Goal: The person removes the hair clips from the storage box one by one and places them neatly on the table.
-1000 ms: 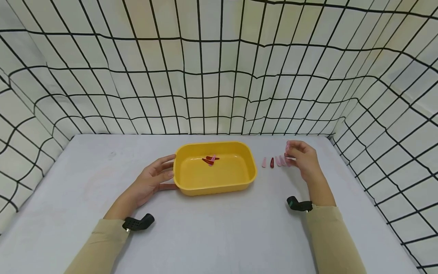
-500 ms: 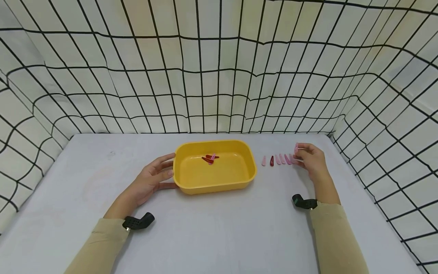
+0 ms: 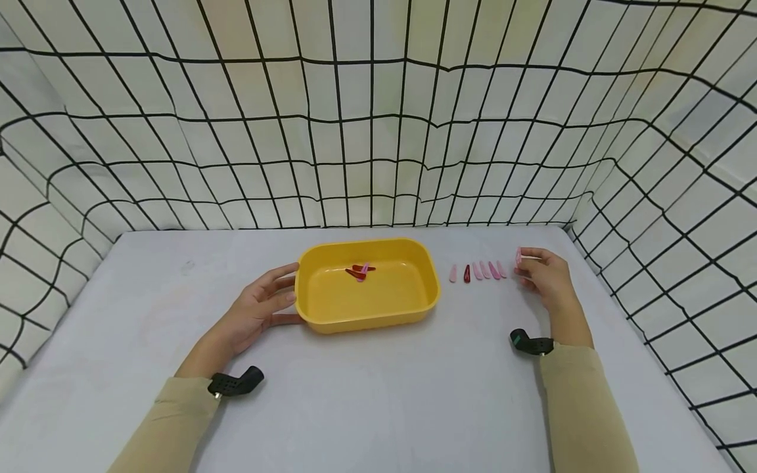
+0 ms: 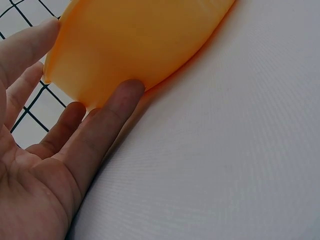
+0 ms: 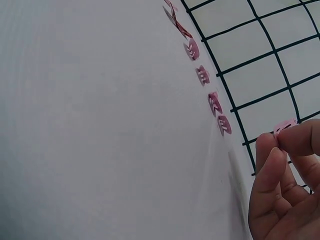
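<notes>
Yellow tray (image 3: 369, 307): red and pink snap clips (image 3: 358, 274) inside, head view only.
Left hand (image 3: 251, 312): fingers apart, touching tray; left wrist view shows a fingertip against outer wall.
Right hand (image 3: 545, 277): fingertips clamped on held clip (image 5: 284, 125).
Clip row (image 3: 493, 270): right of tray; one red, five pink.
Held clip: pink, past row's right end; right wrist view resolves slits.

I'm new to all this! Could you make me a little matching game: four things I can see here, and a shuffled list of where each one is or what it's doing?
Things:
1. Yellow tray
2. Left hand
3. Right hand
4. Red hair clip on the table

Places and states:
A. Pinches a pink hair clip
B. Second from the left in a row, in the head view
C. Has red and pink clips lying in it
D. Touches the tray's side

Pairs: 1-C, 2-D, 3-A, 4-B.
</notes>
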Demonstrator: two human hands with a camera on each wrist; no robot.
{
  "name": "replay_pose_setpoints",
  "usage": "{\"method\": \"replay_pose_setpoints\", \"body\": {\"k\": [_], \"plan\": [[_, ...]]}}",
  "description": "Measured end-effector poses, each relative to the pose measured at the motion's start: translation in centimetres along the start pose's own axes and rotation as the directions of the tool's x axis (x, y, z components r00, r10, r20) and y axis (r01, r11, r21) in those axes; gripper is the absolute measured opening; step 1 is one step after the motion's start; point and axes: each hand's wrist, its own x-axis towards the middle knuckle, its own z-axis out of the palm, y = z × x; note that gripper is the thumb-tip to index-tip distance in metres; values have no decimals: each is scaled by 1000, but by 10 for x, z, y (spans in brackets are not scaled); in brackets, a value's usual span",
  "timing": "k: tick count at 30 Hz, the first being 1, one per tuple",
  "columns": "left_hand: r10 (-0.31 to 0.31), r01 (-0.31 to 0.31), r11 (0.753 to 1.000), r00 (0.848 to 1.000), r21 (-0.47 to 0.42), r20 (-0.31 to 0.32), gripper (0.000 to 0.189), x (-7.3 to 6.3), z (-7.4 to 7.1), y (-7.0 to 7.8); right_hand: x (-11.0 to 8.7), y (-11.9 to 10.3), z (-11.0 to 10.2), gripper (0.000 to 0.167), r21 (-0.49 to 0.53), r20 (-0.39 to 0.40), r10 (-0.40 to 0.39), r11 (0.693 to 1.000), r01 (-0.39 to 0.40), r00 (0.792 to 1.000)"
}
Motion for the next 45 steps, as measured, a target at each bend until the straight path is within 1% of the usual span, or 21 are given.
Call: {"method": "replay_pose_setpoints", "body": {"k": [6,13,21,28,33,36,38,41,45], "plan": [[-2,2,1000,1000,-3,0,59,0,0,0,1,3,-5,36,-53,-6,28,998,-28,1000],[4,-4,1000,1000,7,1,58,0,0,0,4,5,-4,43,-104,34,32,994,-29,999],[0,0,1000,1000,7,3,58,0,-1,-2,5,5,-2,45,-89,63,42,995,-37,997],[6,-6,1000,1000,4,7,58,0,-1,-1,5,2,-2,45,-85,61,61,995,-56,996],[7,-7,1000,1000,-2,4,57,-1,-2,-1,5,-1,-3,48,-87,90,59,995,-51,994],[8,-8,1000,1000,-1,1,57,-1,-2,-2,4,-3,-4,45,-138,89,36,990,-23,995],[9,-9,1000,1000,0,0,57,0,-2,-2,2,-5,-3,45,-192,87,14,981,3,996],[11,-11,1000,1000,-3,2,57,0,-2,-2,0,-7,-3,43,-259,75,-1,966,20,997],[15,-15,1000,1000,-4,6,58,-1,-2,-2,-3,-12,-1,44,-294,71,-11,955,31,997]]}}
